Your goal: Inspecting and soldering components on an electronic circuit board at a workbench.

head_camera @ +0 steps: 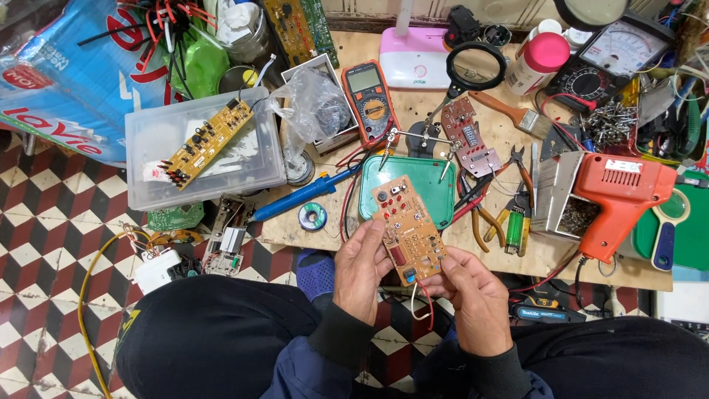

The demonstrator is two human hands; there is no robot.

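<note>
I hold a small tan rectangular circuit board (407, 227) between both hands, above my lap at the near edge of the wooden counter (509, 133). My left hand (360, 270) is closed on its left long edge, thumb on the face; my right hand (476, 292) is closed on its lower right corner, where thin red and white wires (422, 299) trail down. The board's long axis runs away from me, leaning slightly left, so its far end reaches over a green plastic tray (436, 193). Beyond stand an orange digital multimeter (371, 101) and a magnifier stand (476, 68); an orange soldering gun (619, 198) lies well to my right.
</note>
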